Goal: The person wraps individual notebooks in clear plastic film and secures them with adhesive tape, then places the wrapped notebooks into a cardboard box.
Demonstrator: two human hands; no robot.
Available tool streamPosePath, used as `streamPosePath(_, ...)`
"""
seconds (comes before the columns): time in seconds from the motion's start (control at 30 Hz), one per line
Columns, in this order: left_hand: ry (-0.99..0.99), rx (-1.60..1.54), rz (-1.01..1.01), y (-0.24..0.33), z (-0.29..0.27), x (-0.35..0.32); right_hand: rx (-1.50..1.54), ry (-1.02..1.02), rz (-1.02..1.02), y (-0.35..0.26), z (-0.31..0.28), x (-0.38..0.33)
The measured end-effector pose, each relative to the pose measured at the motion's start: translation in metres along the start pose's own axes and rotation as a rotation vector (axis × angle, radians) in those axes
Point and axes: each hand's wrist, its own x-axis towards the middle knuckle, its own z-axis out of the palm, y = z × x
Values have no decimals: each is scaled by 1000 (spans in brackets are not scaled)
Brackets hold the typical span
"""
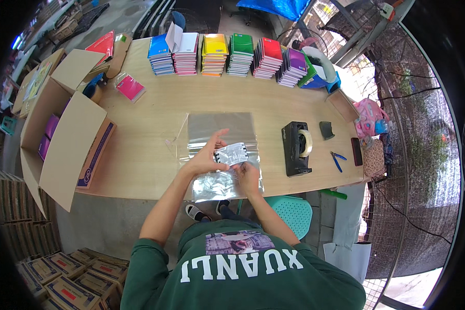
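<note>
Over the middle of the table, a small white printed piece [233,153], like a label or packet, shows black marks along both short ends. My left hand [205,157] curves around its left end, thumb at the lower corner and fingers behind. At its lower edge my right hand [248,178] pinches it; those fingertips are partly hidden. Beneath both hands lie clear plastic bags [222,124], flat and shiny, reaching the table's near edge.
Stacks of spiral notebooks [214,54] in several colours line the far edge. An open carton [72,150] holding purple items stands left, near a pink packet [130,88]. To the right are a black tape dispenser [294,150], blue-handled pliers [338,161] and a phone [356,151].
</note>
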Motion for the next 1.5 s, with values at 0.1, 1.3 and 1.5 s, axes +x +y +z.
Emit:
streamPosePath(0.1,-78,642,-21,42,16,7,199,-266,-120,5,0,-21)
streamPosePath(1.3,56,-378,17,-47,21,-35,949,-496,-268,1,5,29)
streamPosePath(1.5,404,236,182,-38,21,-51,536,-253,-525,-25,-37,18)
